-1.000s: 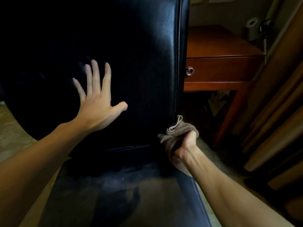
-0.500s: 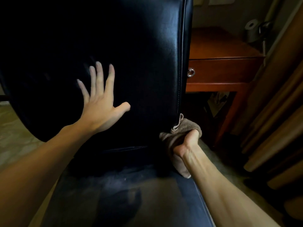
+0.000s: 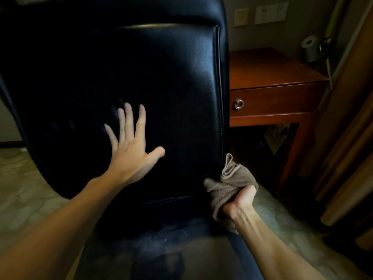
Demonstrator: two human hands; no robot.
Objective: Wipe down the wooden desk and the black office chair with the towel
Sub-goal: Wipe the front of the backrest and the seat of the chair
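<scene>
Head view, black office chair (image 3: 161,87), wooden desk (image 3: 270,77) behind, patterned floor (image 3: 24,188)

A dim beige wall (image 3: 302,33) bore pale rectangular switch plates (image 3: 270,13) above the right hand (image 3: 240,201); brown curtains (image 3: 347,138) hung rightward; pale patterned carpet (image 3: 24,188) lay beside the left hand (image 3: 129,150).

chair (image 3: 161,87): black, glossy | towel (image 3: 226,188): brown, bunched at backrest edge | desk (image 3: 268,73): reddish wood
</scene>
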